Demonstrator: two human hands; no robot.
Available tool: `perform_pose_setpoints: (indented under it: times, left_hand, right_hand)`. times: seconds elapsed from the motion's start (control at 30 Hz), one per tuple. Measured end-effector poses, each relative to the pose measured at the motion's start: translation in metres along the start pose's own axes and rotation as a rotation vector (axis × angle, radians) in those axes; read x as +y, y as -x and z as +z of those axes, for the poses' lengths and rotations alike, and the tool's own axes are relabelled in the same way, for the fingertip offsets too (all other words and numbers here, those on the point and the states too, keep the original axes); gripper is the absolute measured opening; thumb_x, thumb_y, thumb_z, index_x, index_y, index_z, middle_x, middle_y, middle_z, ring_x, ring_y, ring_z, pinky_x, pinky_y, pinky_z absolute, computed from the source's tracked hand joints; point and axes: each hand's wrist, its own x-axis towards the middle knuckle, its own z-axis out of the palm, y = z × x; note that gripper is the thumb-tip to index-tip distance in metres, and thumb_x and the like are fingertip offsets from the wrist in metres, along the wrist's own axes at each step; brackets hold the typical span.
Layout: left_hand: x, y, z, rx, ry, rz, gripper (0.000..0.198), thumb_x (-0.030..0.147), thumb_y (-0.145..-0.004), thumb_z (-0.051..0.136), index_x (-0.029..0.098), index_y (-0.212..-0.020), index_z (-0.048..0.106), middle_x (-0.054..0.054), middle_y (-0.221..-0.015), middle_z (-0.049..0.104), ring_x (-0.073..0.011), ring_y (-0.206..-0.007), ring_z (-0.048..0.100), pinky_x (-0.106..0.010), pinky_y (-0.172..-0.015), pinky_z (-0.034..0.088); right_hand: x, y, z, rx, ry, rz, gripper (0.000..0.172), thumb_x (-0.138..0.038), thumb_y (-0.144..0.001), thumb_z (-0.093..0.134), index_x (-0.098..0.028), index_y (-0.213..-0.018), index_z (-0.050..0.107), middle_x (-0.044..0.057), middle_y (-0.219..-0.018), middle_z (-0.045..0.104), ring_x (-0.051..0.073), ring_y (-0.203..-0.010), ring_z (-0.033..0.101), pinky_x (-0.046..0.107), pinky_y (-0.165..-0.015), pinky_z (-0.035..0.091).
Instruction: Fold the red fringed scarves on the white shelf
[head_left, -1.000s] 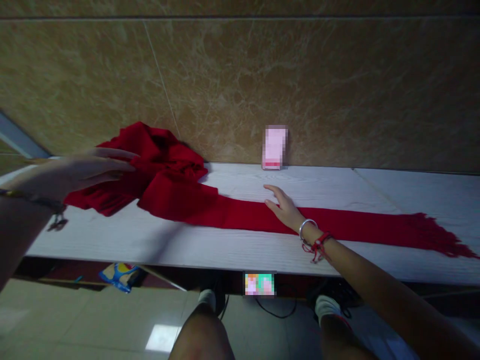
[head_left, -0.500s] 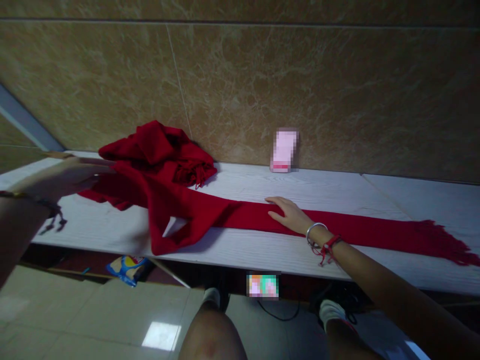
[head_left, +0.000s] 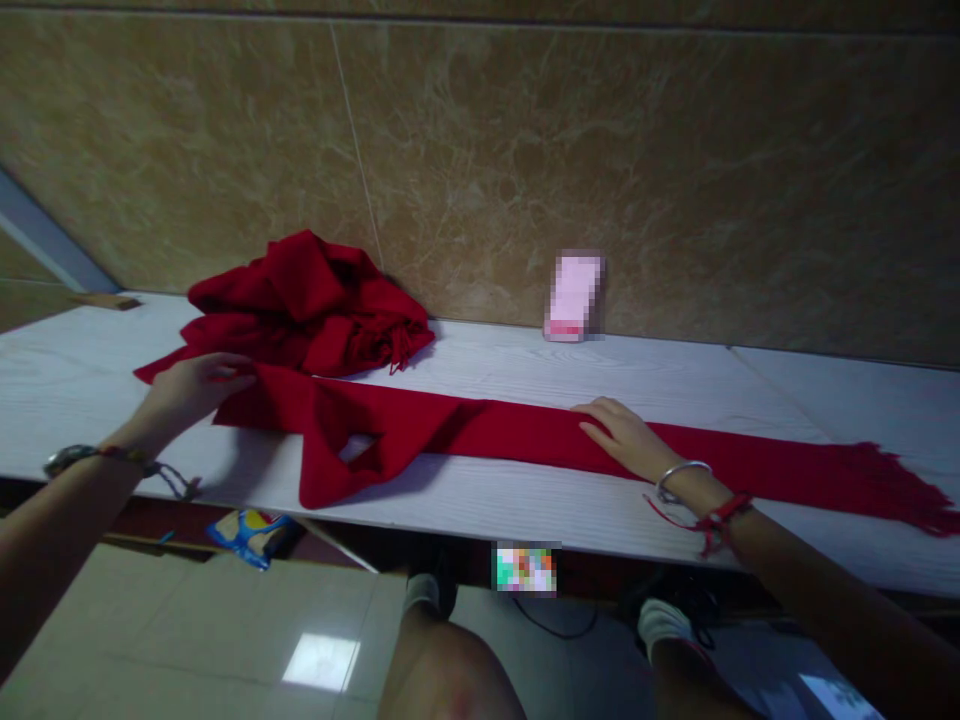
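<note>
A long red scarf [head_left: 517, 432] lies stretched along the white wood-grain bench, its fringed end at the far right. Part of it is twisted into a raised fold left of centre, with a small gap showing the bench. The rest is heaped in a crumpled red pile [head_left: 300, 290] against the wall, fringe hanging at its right side. My left hand [head_left: 199, 385] rests over the scarf's left stretch, fingers slightly bent and thumb apart; its palm side is hidden. My right hand [head_left: 619, 432] lies open on the flat strip, fingers pointing left.
The white bench [head_left: 480, 490] runs along a brown tiled wall [head_left: 600, 150]. A pink blurred-out item [head_left: 576, 298] leans on the wall. Below the front edge are a blue packet [head_left: 251, 535], a blurred-out screen-like rectangle [head_left: 525, 570] and a dark cable.
My left hand has come down and to the right, and the lifted cloth there now lies flatter. My right hand has slid a little to the right along the scarf.
</note>
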Motion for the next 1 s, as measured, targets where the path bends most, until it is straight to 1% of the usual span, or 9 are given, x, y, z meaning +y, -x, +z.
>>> perform_pose_setpoints:
  times: [0.1,0.2,0.3,0.4,0.57,0.67,0.77,0.87,1.0]
  left_hand:
    - [0.001,0.012,-0.007,0.03,-0.112,-0.008,0.029,0.041,-0.072,0.052,0.021,-0.092,0.058,0.002,-0.071,0.064,-0.0209,-0.078,0.059,-0.019,-0.057,0.038]
    - [0.005,0.019,-0.002,-0.069,-0.161,0.047,0.037,0.039,-0.072,0.049,0.021,-0.104,0.056,0.001,-0.075,0.067,-0.0219,-0.081,0.061,-0.02,-0.059,0.041]
    - [0.021,0.024,0.014,-0.084,-0.229,0.219,0.054,0.038,-0.071,0.046,0.015,-0.12,0.05,-0.007,-0.095,0.068,-0.0254,-0.093,0.06,-0.028,-0.076,0.046]
    - [0.051,0.031,0.031,-0.061,-0.127,0.509,0.056,0.041,-0.07,0.046,0.014,-0.118,0.055,-0.013,-0.122,0.058,-0.0263,-0.113,0.051,-0.034,-0.099,0.038]
    - [0.108,0.043,0.05,-0.414,-0.004,0.693,0.046,0.034,-0.065,0.05,0.019,-0.106,0.064,-0.011,-0.124,0.058,-0.0275,-0.112,0.053,-0.036,-0.1,0.038]
    - [0.129,0.042,0.054,-0.548,-0.038,0.677,0.036,0.029,-0.063,0.052,0.022,-0.094,0.068,-0.006,-0.106,0.067,-0.0248,-0.1,0.059,-0.032,-0.094,0.042]
    - [0.135,0.034,0.052,-0.545,-0.029,0.575,0.026,0.03,-0.062,0.056,0.021,-0.083,0.069,-0.005,-0.088,0.07,-0.0249,-0.086,0.063,-0.032,-0.086,0.046]
    - [0.125,0.026,0.04,-0.486,0.077,0.481,0.027,0.037,-0.061,0.064,0.018,-0.08,0.068,-0.004,-0.081,0.069,-0.0236,-0.08,0.061,-0.03,-0.079,0.047]
    - [0.094,0.027,0.019,-0.323,0.453,0.283,0.038,0.044,-0.06,0.071,0.017,-0.084,0.065,-0.001,-0.082,0.067,-0.0179,-0.082,0.058,-0.024,-0.074,0.045]
  right_hand:
    - [0.005,0.013,-0.007,-0.018,-0.008,0.0,0.03,-0.029,-0.088,0.04,-0.022,-0.104,0.064,0.01,-0.09,0.064,0.025,-0.086,0.06,0.047,-0.081,0.051]
    - [0.014,0.027,-0.015,-0.033,-0.017,0.001,0.032,-0.033,-0.089,0.038,-0.025,-0.105,0.065,0.009,-0.09,0.063,0.025,-0.087,0.06,0.048,-0.081,0.051]
    - [0.031,0.038,-0.025,-0.031,0.016,0.024,0.035,-0.037,-0.089,0.036,-0.023,-0.103,0.065,0.01,-0.088,0.063,0.026,-0.086,0.06,0.049,-0.081,0.051]
    - [0.054,0.045,-0.035,-0.02,0.081,0.052,0.037,-0.038,-0.089,0.035,-0.022,-0.1,0.066,0.011,-0.089,0.064,0.026,-0.087,0.06,0.049,-0.083,0.05]
    - [0.089,0.054,-0.049,-0.016,0.216,0.092,0.038,-0.041,-0.087,0.035,-0.022,-0.094,0.067,0.012,-0.092,0.066,0.027,-0.088,0.061,0.049,-0.083,0.05]
    - [0.102,0.061,-0.051,0.0,0.287,0.148,0.039,-0.043,-0.087,0.035,-0.022,-0.091,0.067,0.013,-0.093,0.067,0.028,-0.089,0.062,0.049,-0.084,0.05]
    - [0.108,0.067,-0.049,0.037,0.294,0.201,0.039,-0.043,-0.087,0.035,-0.022,-0.092,0.067,0.014,-0.094,0.068,0.028,-0.09,0.063,0.049,-0.086,0.05]
    - [0.111,0.066,-0.047,0.038,0.271,0.212,0.036,-0.042,-0.085,0.038,-0.023,-0.095,0.067,0.013,-0.095,0.068,0.028,-0.093,0.063,0.05,-0.087,0.05]
    - [0.115,0.057,-0.049,-0.006,0.245,0.183,0.031,-0.038,-0.082,0.043,-0.024,-0.093,0.067,0.012,-0.095,0.07,0.029,-0.093,0.064,0.053,-0.085,0.051]
